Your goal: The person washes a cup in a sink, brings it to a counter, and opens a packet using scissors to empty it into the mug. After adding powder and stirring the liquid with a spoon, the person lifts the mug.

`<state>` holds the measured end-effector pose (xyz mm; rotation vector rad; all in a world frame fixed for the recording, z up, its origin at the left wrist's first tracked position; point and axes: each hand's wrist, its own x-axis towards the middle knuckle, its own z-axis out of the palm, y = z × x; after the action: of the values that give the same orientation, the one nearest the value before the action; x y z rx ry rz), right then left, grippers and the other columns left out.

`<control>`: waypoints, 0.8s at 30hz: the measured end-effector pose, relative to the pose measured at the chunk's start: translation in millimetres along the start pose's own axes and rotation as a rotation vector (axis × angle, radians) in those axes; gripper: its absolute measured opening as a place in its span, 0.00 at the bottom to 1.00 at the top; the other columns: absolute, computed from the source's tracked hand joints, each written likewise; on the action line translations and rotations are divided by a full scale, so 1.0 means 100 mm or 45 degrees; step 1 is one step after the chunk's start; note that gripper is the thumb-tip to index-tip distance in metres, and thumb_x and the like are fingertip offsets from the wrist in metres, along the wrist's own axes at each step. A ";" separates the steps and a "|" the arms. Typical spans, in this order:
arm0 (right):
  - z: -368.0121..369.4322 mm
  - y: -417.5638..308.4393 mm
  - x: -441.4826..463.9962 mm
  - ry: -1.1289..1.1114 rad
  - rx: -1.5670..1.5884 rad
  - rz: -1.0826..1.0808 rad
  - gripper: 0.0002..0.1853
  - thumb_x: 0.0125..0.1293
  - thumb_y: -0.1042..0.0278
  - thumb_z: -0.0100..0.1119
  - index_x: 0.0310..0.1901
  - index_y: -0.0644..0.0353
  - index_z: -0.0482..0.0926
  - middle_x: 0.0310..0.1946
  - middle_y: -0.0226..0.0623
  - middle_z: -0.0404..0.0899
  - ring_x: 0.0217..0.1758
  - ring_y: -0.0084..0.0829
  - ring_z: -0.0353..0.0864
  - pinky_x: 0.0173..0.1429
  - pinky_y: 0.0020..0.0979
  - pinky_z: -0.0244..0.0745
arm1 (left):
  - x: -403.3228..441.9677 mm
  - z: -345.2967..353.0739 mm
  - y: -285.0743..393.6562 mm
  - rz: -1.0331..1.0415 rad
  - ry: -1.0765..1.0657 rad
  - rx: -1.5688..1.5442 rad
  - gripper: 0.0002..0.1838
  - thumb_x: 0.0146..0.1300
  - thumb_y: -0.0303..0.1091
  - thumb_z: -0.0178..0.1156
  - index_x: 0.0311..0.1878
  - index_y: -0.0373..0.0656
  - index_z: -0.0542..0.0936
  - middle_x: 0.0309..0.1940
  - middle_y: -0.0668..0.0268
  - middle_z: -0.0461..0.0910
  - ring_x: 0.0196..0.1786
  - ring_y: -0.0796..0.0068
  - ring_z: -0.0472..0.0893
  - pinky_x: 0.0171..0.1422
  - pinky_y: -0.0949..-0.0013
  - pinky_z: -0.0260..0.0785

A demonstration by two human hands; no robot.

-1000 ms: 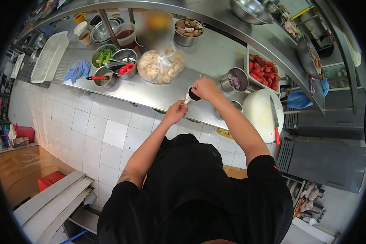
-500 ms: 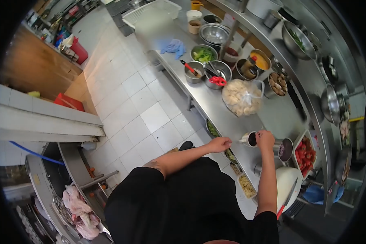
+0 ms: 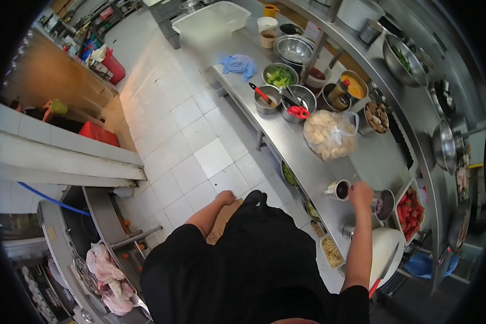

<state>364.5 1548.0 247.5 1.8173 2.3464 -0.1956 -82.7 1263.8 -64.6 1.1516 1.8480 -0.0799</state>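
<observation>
My right hand [image 3: 362, 194] is over the steel table, its fingers curled together at the right rim of a small white cup [image 3: 332, 189] with dark contents. What those fingers hold, if anything, is too small to make out. A steel pot [image 3: 384, 204] with purplish contents stands just right of this hand. My left hand [image 3: 225, 198] hangs above the tiled floor, away from the table, loosely curled with nothing visible in it. A clear bag [image 3: 330, 135] of pale pieces lies beyond the cup.
The steel table [image 3: 313, 171] carries steel pots, a blue cloth [image 3: 240, 65] and red-handled scissors [image 3: 297, 112]. Nearer me are a tray of red peppers [image 3: 409, 215] and a knife [image 3: 384, 270] on a white round board [image 3: 382, 244]. Raw poultry [image 3: 109, 276] lies at lower left.
My left hand has drawn back from the table edge toward my side. The right hand stays beside the cup, now off its dark contents. The view has shifted slightly.
</observation>
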 end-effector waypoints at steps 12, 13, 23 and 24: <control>-0.05 0.02 -0.15 0.044 0.027 -0.049 0.09 0.57 0.61 0.64 0.33 0.54 0.88 0.34 0.49 0.85 0.40 0.49 0.86 0.44 0.47 0.81 | -0.27 0.21 -0.54 -0.181 -0.216 -0.358 0.23 0.68 0.48 0.56 0.42 0.32 0.84 0.32 0.54 0.87 0.32 0.57 0.85 0.42 0.58 0.78; -0.05 0.00 -0.18 0.029 0.052 -0.187 0.09 0.56 0.62 0.63 0.33 0.55 0.88 0.34 0.49 0.85 0.40 0.49 0.86 0.44 0.47 0.81 | -0.29 0.21 -0.46 -0.189 -0.146 -0.517 0.21 0.69 0.46 0.57 0.43 0.32 0.84 0.31 0.56 0.86 0.30 0.63 0.85 0.39 0.62 0.78; -0.02 0.05 -0.13 -0.063 0.091 -0.185 0.08 0.55 0.64 0.62 0.33 0.54 0.88 0.33 0.47 0.86 0.39 0.48 0.87 0.43 0.47 0.81 | -0.27 0.05 -0.13 -0.094 -0.055 -0.734 0.17 0.72 0.40 0.59 0.50 0.32 0.81 0.34 0.57 0.87 0.31 0.69 0.85 0.37 0.66 0.78; 0.01 0.11 -0.13 -0.058 0.034 -0.123 0.07 0.53 0.63 0.63 0.32 0.52 0.88 0.32 0.44 0.86 0.37 0.47 0.86 0.41 0.47 0.81 | -0.27 0.04 -0.18 -0.097 -0.044 -0.738 0.17 0.72 0.40 0.59 0.50 0.32 0.81 0.34 0.57 0.87 0.31 0.69 0.85 0.36 0.66 0.78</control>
<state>378.3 1538.7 249.1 1.6935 2.4137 -0.2789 -89.7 1233.4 -54.1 0.6699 1.7205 0.3686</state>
